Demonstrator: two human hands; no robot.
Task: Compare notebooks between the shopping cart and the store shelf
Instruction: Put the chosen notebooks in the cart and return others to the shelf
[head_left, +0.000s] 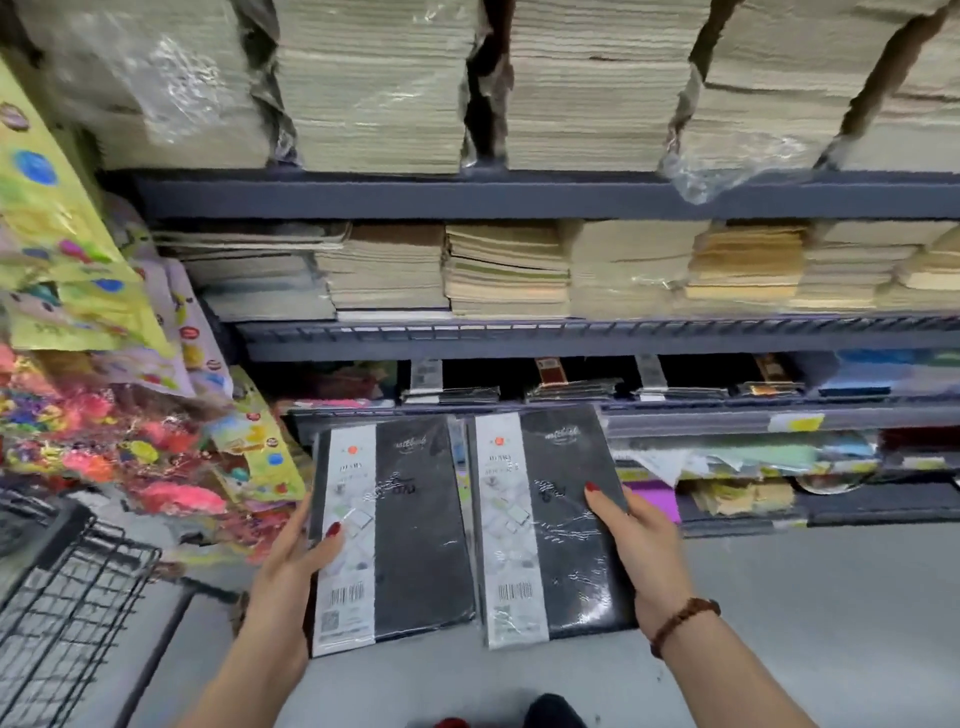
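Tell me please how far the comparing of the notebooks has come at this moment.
Done: the left notebook and the right notebook, both black and wrapped, are out, side by side, covers up. In hand: the left hand grips the first, the right hand grips the second, before the shelf. Left: probably to choose, then put one into the shopping cart and the other back.

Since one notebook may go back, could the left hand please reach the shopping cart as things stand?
Probably yes: the shopping cart stands close beside the left hand, nothing between them, though that hand holds a notebook.
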